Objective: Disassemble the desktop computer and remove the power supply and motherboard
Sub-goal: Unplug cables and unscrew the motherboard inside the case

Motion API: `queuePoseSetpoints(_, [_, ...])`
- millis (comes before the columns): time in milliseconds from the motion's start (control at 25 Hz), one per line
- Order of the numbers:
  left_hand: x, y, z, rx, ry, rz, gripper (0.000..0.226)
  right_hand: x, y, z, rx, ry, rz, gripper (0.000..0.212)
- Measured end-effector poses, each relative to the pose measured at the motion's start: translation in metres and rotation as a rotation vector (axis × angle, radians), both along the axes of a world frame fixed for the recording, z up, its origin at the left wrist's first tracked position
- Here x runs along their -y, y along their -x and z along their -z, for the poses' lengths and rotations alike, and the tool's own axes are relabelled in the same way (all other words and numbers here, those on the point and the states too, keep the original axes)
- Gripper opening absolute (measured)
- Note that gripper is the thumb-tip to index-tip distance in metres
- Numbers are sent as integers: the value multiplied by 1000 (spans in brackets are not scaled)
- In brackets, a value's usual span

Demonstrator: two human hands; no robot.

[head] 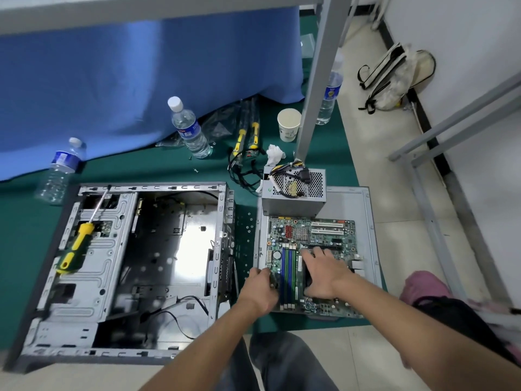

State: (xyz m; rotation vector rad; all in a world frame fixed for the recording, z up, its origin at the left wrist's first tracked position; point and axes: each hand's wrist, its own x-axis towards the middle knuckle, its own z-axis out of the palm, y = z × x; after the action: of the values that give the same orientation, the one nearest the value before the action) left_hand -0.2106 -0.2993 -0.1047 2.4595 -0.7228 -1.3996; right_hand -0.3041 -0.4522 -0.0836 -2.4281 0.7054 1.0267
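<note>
The open computer case [118,277] lies on its side at the left, its main bay bare. To its right, the green motherboard [324,232] lies flat on the grey side panel [363,204]. Behind the board stands the grey power supply [293,201] with its cables piled on top. My left hand [260,290] grips the board's left edge, fingers curled over it. My right hand [324,272] rests on the middle of the board with fingers spread over a dark part. A yellow and green screwdriver [76,246] lies on the case's drive cage.
Two water bottles [189,128] [57,170], a paper cup [289,124], two more screwdrivers [248,136], loose cables [245,170] and screws lie on the green mat [158,167]. A grey metal leg [318,80] stands behind the power supply. A blue cloth [112,80] hangs behind.
</note>
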Motion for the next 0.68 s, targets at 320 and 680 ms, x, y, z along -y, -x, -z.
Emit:
queuePoseSetpoints(320, [-59, -65, -63, 688, 360, 241, 58, -45, -75, -68, 433, -106, 100, 70])
queuePoseSetpoints(680, [-175, -201, -83, 757, 100, -269, 57, -108, -138, -85, 427, -137, 109, 72])
